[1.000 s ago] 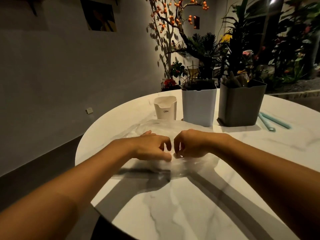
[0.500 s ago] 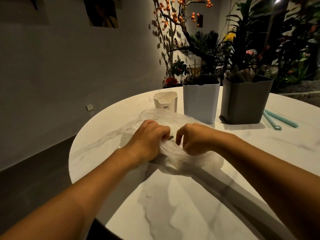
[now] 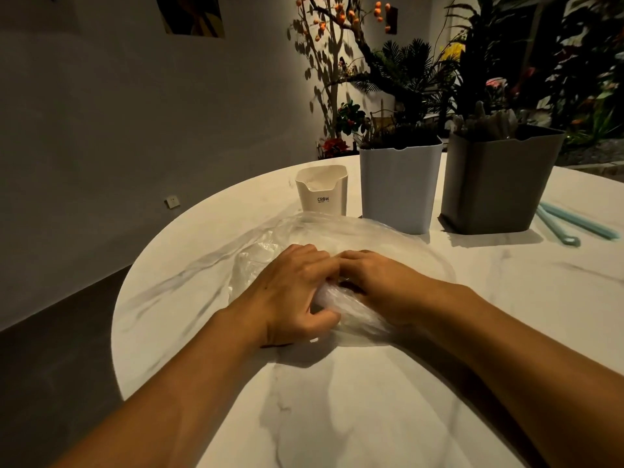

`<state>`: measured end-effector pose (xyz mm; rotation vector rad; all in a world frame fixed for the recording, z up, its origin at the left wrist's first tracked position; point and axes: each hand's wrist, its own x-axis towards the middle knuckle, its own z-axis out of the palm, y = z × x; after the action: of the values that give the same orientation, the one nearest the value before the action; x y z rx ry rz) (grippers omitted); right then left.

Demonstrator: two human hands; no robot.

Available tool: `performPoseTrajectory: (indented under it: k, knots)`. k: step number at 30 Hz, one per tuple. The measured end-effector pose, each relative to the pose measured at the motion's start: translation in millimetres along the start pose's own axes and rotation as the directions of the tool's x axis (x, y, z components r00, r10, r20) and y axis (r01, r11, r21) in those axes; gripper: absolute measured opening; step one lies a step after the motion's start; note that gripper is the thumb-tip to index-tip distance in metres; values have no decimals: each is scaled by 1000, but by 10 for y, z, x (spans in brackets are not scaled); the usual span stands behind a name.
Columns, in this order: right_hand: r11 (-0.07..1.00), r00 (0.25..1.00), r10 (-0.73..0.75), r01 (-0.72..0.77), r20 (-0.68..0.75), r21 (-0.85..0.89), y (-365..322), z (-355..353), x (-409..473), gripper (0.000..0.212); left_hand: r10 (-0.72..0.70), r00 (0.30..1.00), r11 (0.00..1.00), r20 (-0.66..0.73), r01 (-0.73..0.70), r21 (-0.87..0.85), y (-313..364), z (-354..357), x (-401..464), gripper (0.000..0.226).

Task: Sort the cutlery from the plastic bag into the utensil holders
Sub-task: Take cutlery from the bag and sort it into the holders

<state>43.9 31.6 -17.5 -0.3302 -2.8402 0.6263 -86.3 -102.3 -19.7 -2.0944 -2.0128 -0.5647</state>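
Bag (image 3: 364, 238), clear plastic, lies crumpled on the round marbled surface (image 3: 371, 400), just in front of the three holders. Only one view, from the head, shows the scene.

Left hand (image 3: 290, 292) rests on the near left part of the bag; its grip is closed, fingers curled and thumb tucked under, bunching a fold of plastic. Right hand (image 3: 378, 282) sits touching the left hand on the bag's near right part; its fingers curl down into the same bunched plastic, so its grip is likewise closed on the bag. Whether any cutlery is caught inside either grip cannot be told through the creased film.

Behind the bag, at its far left edge, stands a small white holder (image 3: 322, 192) with lettering on its front. Right of that, also touching the bag's far rim, stands a taller white holder (image 3: 398, 190). Further right, apart from the bag, stands a grey holder (image 3: 496, 184) with pale handles poking from its top. Right of the grey holder lie two teal utensils (image 3: 574, 224) flat on the surface.
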Motion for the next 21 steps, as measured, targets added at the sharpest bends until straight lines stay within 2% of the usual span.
performPoseTrajectory:
  k: [3, 6, 7, 9, 12, 13, 15, 17, 19, 21]
  knots:
    - [968, 996, -12, -11, -87, -252, -9, -85, -54, 27, -3, 997, 1000, -71, 5, 26, 13, -53, -79, 52]
    - [915, 987, -32, -34, -157, -402, 46, -171, -149, 24, -189, 957, 982, -220, 190, -19, 64, -72, -100, 75]
    - [905, 987, -20, -51, -161, -423, 58, -189, -178, 25, -249, 927, 967, -282, 254, -20, 61, -63, -92, 72]
    - [877, 987, -4, -74, -160, -475, 54, -216, -219, 29, -275, 895, 942, -353, 323, 87, 28, -38, -71, 57]
    - [835, 989, -16, -68, -147, -545, 11, -222, -233, 34, -333, 915, 880, -229, 389, 272, -16, -36, -57, 30]
    - [828, 991, -12, -65, -134, -557, 6, -214, -234, 35, -352, 917, 869, -189, 395, 297, -11, -52, -55, 29]
    - [833, 993, 1, -66, -117, -549, 11, -193, -229, 38, -365, 925, 868, -109, 380, 319, 9, -83, -61, 45]
    - [887, 996, 17, -56, -87, -459, 19, -162, -205, 41, -393, 919, 878, -19, 382, 289, 42, -106, -69, 66]
    - [964, 999, 19, -27, -32, -264, -3, -128, -170, 46, -461, 883, 879, 86, 441, 182, 57, -123, -76, 78]
    - [990, 999, 10, -15, -33, -140, -51, -87, -139, 49, -494, 852, 868, 171, 496, 37, 65, -137, -83, 86]
